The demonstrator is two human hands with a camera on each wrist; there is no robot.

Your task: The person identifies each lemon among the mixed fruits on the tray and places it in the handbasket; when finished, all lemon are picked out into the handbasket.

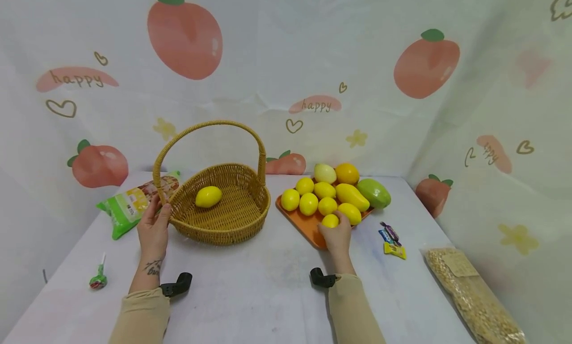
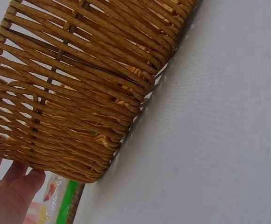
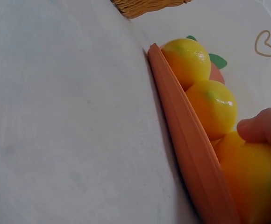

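A wicker basket [image 1: 219, 235] with a tall arched handle stands left of centre, a yellow lemon [image 1: 208, 197] inside. My left hand [image 1: 153, 230] holds its left side at the foot of the handle; its fingertips meet the weave in the left wrist view. At the front of an orange-brown tray [image 1: 308, 230], my right hand [image 1: 338, 235] grips a lemon [image 1: 330, 221]. Its thumb presses on that lemon [image 3: 250, 179] in the right wrist view. Several more lemons [image 1: 308, 204] crowd the tray, with a mango [image 1: 352, 197] among them.
An orange [image 1: 347, 173], a pale fruit [image 1: 324, 173] and a green fruit [image 1: 374, 193] lie at the tray's back and right. Small wrapped candies [image 1: 392, 240] and a bag of grain [image 1: 473, 294] are rightward. A green snack bag [image 1: 129, 210] and a lollipop [image 1: 99, 277] lie left.
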